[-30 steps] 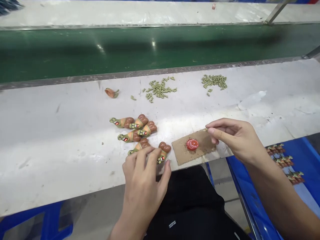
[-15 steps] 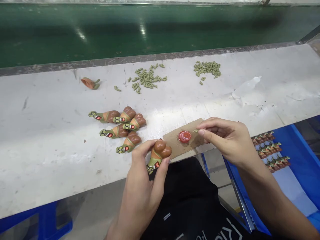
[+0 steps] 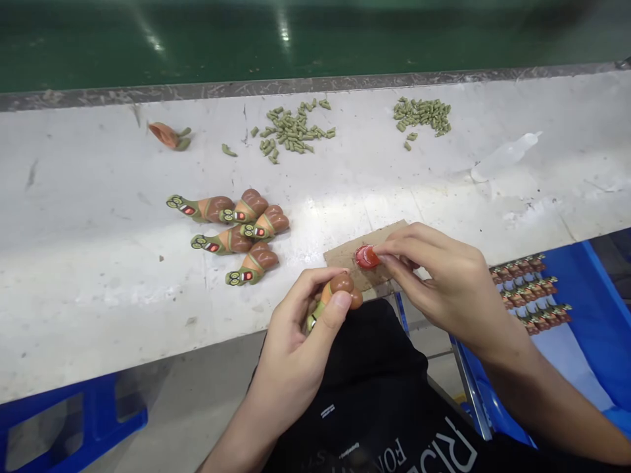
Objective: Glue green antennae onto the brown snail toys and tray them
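Since the earlier frame, the fingertips of my right hand [image 3: 444,282] have come in from beside the small red cup [image 3: 365,257] to its edge, and my left hand [image 3: 290,345] has brought its snail figure [image 3: 342,284] nearer the cardboard [image 3: 341,255] under the cup. My left fingers are closed round the figure, thumb across its brown shell, shell end toward my right hand. My right fingertips are pinched narrow at the cup; I cannot tell whether anything sits between them.

To work well here, I judge a light, shallow touch best—just the tip, straight in—with the figure held steady close by and my thumb off any spot needing contact.

Ahead of my left fingers lie five loose snail figures [image 3: 221,240] on the scuffed white tabletop [image 3: 123,263]. Beyond my fingertips are two heaps of small green pieces, one ahead to the left [image 3: 293,131], one to the right [image 3: 424,115], and past them a green belt [image 3: 197,46]. Below my right wrist, a blue tray [image 3: 586,289] holds rows of figures [image 3: 530,289].
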A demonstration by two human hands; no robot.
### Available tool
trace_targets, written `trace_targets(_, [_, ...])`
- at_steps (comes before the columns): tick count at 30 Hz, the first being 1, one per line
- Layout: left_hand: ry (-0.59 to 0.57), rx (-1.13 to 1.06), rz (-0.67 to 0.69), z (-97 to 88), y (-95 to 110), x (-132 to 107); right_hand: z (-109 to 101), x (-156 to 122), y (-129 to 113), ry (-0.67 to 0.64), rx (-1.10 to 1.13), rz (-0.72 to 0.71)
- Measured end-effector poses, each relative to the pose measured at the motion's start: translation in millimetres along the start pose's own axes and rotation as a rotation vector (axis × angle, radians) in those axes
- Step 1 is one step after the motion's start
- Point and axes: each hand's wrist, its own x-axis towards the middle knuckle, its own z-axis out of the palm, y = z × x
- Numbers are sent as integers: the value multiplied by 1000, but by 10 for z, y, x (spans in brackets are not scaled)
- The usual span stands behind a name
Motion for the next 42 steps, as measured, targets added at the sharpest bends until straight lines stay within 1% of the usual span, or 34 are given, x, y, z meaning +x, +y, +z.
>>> trace_targets(5, [25, -7, -7, 13, -19, 10, 2, -2, -11, 5, -30, -12])
trace_targets(7, [31, -11, 2, 12, -34, 12, -6, -14, -46, 52, -1, 28])
trace_targets(8, [27, -19, 10, 12, -41, 14, -8, -23, -71, 90, 45, 74])
trace_targets(11, [3, -51, 35, 27, -40, 26, 3, -51, -162, 200, 305, 295])
trace_targets(13, [-20, -77, 52, 49, -20, 39, 27, -59, -211, 231, 512, 429])
trace_targets(14, [-35, -93, 61, 62, -8, 46, 43, -59, -227, 234, 603, 471])
trace_targets(16, [-68, -130, 75, 86, 14, 59, 80, -54, -240, 234, 741, 509])
trace_targets(18, [-88, -143, 88, 104, 22, 69, 114, -51, -235, 233, 818, 517])
trace_targets(20, [-90, -131, 100, 113, 15, 73, 139, -58, -227, 237, 844, 523])
trace_targets(26, [-96, -109, 115, 122, -12, 69, 159, -100, -222, 243, 858, 551])
trace_targets(29, [-99, -82, 113, 127, -12, 64, 150, -110, -221, 236, 819, 548])
trace_targets(36, [-131, -5, 164, 103, -13, 28, 98, -147, -258, 183, 601, 440])
trace_targets(38, [-126, -10, 180, 101, -8, 20, 93, -153, -273, 171, 594, 426])
trace_targets(42, [-75, 19, 234, 82, 18, 24, 103, -142, -288, 180, 637, 382])
